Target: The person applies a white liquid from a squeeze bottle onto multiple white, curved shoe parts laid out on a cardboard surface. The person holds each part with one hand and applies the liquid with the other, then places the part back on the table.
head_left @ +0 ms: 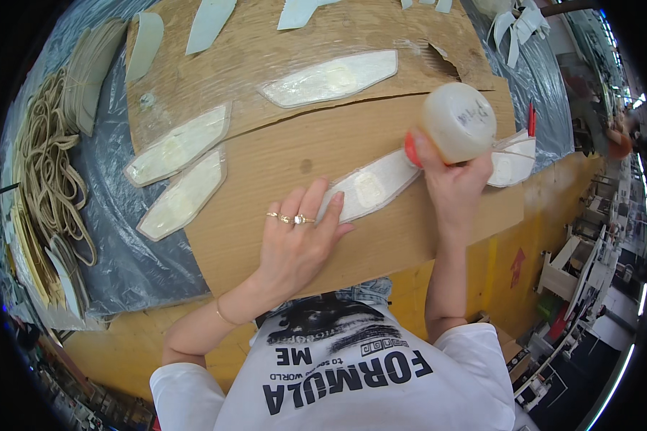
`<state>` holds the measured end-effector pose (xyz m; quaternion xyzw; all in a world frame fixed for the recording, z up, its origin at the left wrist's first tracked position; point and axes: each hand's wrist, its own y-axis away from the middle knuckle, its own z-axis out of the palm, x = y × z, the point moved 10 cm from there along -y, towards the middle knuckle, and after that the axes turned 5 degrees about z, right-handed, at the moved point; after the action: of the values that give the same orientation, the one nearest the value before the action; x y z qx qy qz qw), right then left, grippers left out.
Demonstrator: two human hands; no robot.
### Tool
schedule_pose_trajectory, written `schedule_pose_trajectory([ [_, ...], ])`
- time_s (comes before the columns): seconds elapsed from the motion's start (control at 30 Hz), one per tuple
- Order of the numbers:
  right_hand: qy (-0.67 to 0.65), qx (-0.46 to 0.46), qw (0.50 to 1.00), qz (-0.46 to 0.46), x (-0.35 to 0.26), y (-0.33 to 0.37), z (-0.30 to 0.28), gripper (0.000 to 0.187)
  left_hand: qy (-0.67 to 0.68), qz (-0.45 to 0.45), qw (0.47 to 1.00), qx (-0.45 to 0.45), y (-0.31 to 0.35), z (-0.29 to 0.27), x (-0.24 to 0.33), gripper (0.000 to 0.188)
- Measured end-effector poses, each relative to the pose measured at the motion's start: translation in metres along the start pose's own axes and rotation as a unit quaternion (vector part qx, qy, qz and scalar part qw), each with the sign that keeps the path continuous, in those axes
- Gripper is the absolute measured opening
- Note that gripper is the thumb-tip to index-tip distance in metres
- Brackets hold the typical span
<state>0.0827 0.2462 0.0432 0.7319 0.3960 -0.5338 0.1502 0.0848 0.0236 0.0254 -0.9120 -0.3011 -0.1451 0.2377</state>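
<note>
A translucent white bottle (461, 118) with a red cap is tilted in my right hand (454, 188), its cap end over the right end of a white shaped pad (372, 188). The pad has a brown edge and a shiny, wet-looking patch in its middle. My left hand (295, 228), with rings on it, lies palm down on the cardboard (266, 161). Its fingers are stretched out, and the index fingertip touches the pad's left end. Whether the cap meets the pad is hidden by the bottle and my fingers.
Similar white pads lie at the left (183, 194), the far middle (331, 79) and the right (507, 167). A red pen (531, 118) is at the right edge. Beige strips (50, 158) are heaped at the left on grey plastic sheeting (133, 251). Pale cut pieces (210, 25) line the far side.
</note>
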Motion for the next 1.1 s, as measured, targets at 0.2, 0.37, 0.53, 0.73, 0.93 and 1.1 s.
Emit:
schedule_pose_trajectory([
  [0.2, 0.111, -0.116, 0.975, -0.151, -0.048, 0.038, 0.050, 0.044, -0.032, 0.030, 0.999, 0.025, 0.002, -0.001, 0.003, 0.044],
  [0.37, 0.161, -0.008, 0.986, -0.051, -0.030, -0.007, 0.011, 0.037, -0.054, 0.020, 0.998, 0.017, 0.004, 0.000, 0.006, 0.047],
  [0.53, 0.128, -0.087, 0.985, -0.079, -0.039, 0.013, 0.045, 0.055, -0.075, 0.029, 0.997, 0.017, 0.005, 0.002, 0.009, 0.050],
  [0.73, 0.189, -0.023, 0.980, -0.060, -0.027, -0.002, 0.019, 0.051, -0.069, 0.021, 0.997, 0.017, 0.007, 0.002, 0.006, 0.050],
  [0.93, 0.133, 0.013, 0.988, -0.072, -0.007, 0.000, -0.010, 0.066, -0.051, 0.012, 0.999, 0.014, 0.007, 0.003, 0.005, 0.050],
  [1.1, 0.035, -0.094, 0.992, -0.079, 0.008, 0.074, 0.014, 0.072, -0.028, 0.009, 0.999, 0.026, 0.005, -0.001, 0.002, 0.044],
])
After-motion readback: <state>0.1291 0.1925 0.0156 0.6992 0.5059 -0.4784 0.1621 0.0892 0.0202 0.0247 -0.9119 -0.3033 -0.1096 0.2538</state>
